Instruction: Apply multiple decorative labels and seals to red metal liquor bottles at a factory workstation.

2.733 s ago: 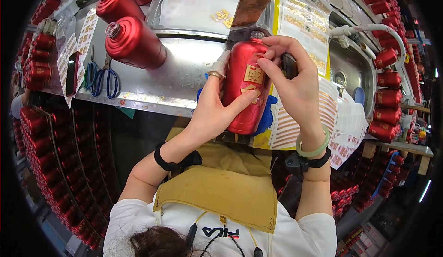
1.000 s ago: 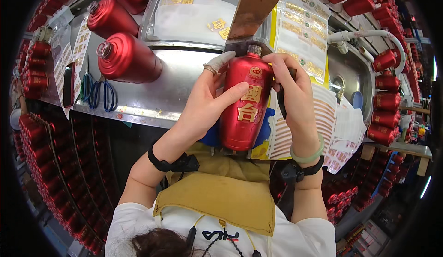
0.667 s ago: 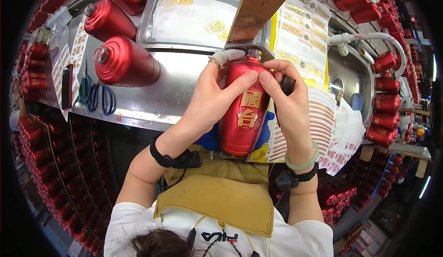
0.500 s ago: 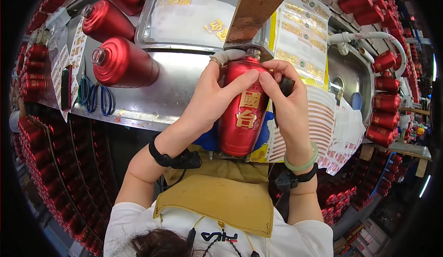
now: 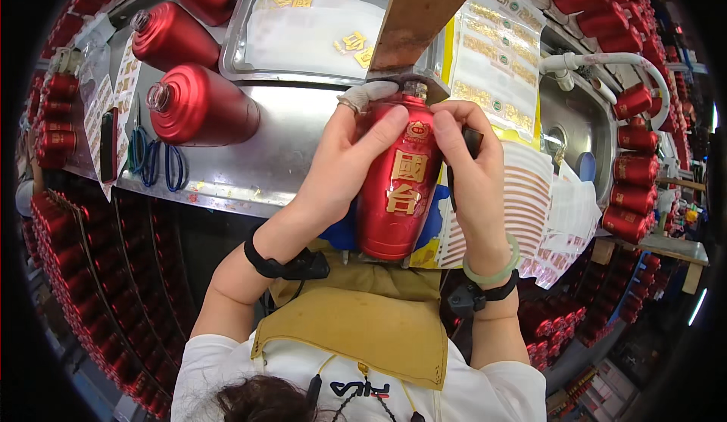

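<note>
A glossy red bottle point(image 5: 382, 229) with large gold characters lies in front of me, its clear threaded neck pointing away under the end of a brown board point(image 5: 413, 28). My left hand point(image 5: 337, 161) is closed round its left shoulder, thumb on the front; a whitish cover wraps the index finger. On the other side my right hand point(image 5: 477, 168) grips the shoulder, thumb near the gold emblem point(image 5: 417, 130). A dark-handled tool point(image 5: 471, 142) is also tucked in the right hand; its kind is mostly hidden. Blue padding point(image 5: 432, 221) shows beneath the bottle.
Three more red bottles point(image 5: 204, 108) lie to the left, near scissors point(image 5: 163, 165) and a phone point(image 5: 108, 146). A metal tray point(image 5: 235, 43) holds gold character stickers. Sticker sheets point(image 5: 492, 59) and fanned strips point(image 5: 507, 202) lie right, beside a sink point(image 5: 598, 104). Racks of red bottles surround me.
My thumbs have moved apart on the bottle's shoulder, and the gold emblem that they covered now shows. The bottle has shifted very slightly toward me.
</note>
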Available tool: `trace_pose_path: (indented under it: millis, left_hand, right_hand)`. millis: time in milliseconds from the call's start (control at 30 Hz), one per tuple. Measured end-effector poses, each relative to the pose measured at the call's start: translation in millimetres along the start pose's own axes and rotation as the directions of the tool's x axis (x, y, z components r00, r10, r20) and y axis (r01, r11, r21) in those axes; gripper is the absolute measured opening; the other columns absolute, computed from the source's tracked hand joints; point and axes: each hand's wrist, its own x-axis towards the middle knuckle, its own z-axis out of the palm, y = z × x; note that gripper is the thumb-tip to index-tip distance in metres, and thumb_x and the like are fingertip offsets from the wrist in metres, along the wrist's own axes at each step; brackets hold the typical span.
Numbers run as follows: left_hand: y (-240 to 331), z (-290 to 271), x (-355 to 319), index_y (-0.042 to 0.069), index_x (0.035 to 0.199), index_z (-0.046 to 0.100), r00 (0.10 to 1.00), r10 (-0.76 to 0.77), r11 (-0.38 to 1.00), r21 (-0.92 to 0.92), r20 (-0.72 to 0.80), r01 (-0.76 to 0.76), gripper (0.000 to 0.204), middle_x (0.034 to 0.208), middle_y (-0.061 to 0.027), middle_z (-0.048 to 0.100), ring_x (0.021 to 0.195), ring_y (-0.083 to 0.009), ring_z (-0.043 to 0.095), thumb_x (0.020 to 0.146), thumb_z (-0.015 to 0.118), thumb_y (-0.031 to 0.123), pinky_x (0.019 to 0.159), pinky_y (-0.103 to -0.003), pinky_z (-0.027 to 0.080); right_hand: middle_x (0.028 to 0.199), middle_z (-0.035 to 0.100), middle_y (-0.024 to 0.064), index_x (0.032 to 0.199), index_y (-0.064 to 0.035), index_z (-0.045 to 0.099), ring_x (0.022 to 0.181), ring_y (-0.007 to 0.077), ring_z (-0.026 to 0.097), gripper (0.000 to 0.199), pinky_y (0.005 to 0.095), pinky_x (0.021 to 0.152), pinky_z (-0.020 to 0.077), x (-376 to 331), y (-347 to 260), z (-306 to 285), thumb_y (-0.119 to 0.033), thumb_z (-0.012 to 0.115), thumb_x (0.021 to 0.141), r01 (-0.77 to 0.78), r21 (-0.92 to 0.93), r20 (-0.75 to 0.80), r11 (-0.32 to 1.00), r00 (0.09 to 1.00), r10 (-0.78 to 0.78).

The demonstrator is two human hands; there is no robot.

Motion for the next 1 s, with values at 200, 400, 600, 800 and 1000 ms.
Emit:
trace_pose_path:
  millis: [200, 400, 600, 800, 1000]
  left_hand:
    - [-8.9, -3.3, 2.5, 0.0, 0.139, 0.046, 0.994, 0.106, 0.982, 0.155, 0.024, -0.108, 0.048, 0.13, -0.0114, 0.06, 0.117, -0.016, 0.058, 0.101, 0.068, 0.019, 0.101, -0.032, 0.049]
    - [-4.4, -5.7, -4.8, 0.003, 0.149, 0.044, 0.999, 0.008, 0.997, 0.082, -0.031, -0.006, 0.048, 0.141, -0.0108, 0.057, 0.13, -0.0182, 0.055, 0.107, 0.057, 0.021, 0.111, -0.036, 0.043]
    - [-9.4, -15.6, -26.9, 0.003, 0.155, 0.034, 0.997, 0.052, 0.993, 0.106, 0.049, -0.057, 0.056, 0.15, -0.0109, 0.049, 0.138, -0.02, 0.049, 0.107, 0.055, 0.022, 0.115, -0.038, 0.039]
    - [-13.0, -12.5, -29.0, -0.002, 0.155, 0.03, 0.994, 0.082, 0.976, 0.195, 0.067, -0.094, 0.077, 0.151, -0.0159, 0.045, 0.137, -0.0222, 0.048, 0.095, 0.075, 0.017, 0.115, -0.037, 0.04]
    - [-15.9, -14.4, -28.0, -0.003, 0.156, 0.028, 0.994, 0.089, 0.975, 0.198, 0.061, -0.099, 0.08, 0.152, -0.0163, 0.044, 0.138, -0.0229, 0.048, 0.094, 0.076, 0.016, 0.116, -0.037, 0.039]
  right_hand:
    - [0.086, 0.044, -0.0079, 0.108, -0.0045, 0.064, 0.076, 0.0002, 0.04, 0.023, 0.0165, 0.065, 0.0347, 2.5, 5.6, 3.8, -0.014, 0.078, 0.093, 0.072, -0.03, -0.025, 0.997, 0.997, -0.073]
    - [0.09, 0.048, -0.0046, 0.118, -0.0022, 0.062, 0.078, 0.0042, 0.045, 0.024, 0.019, 0.068, 0.0385, 8.1, -5.4, -9.0, -0.015, 0.068, 0.099, 0.059, -0.063, 0.038, 0.996, 0.998, -0.056]
    - [0.087, 0.041, -0.0053, 0.132, -0.0038, 0.054, 0.077, 0.0029, 0.042, 0.044, 0.0185, 0.067, 0.0347, -6.4, -11.7, -21.3, -0.018, 0.073, 0.095, 0.069, -0.166, 0.047, 0.984, 0.997, -0.062]
    - [0.085, 0.04, -0.007, 0.136, -0.0049, 0.052, 0.074, 0.0027, 0.038, 0.059, 0.0178, 0.065, 0.0341, -16.9, 12.4, -4.6, -0.023, 0.083, 0.089, 0.027, -0.123, 0.026, 0.992, 0.999, -0.024]
    - [0.085, 0.039, -0.0072, 0.138, -0.0048, 0.052, 0.073, 0.0026, 0.038, 0.059, 0.0171, 0.065, 0.0342, -15.1, 14.4, -7.5, -0.021, 0.082, 0.09, 0.028, -0.084, 0.051, 0.996, 0.998, -0.024]
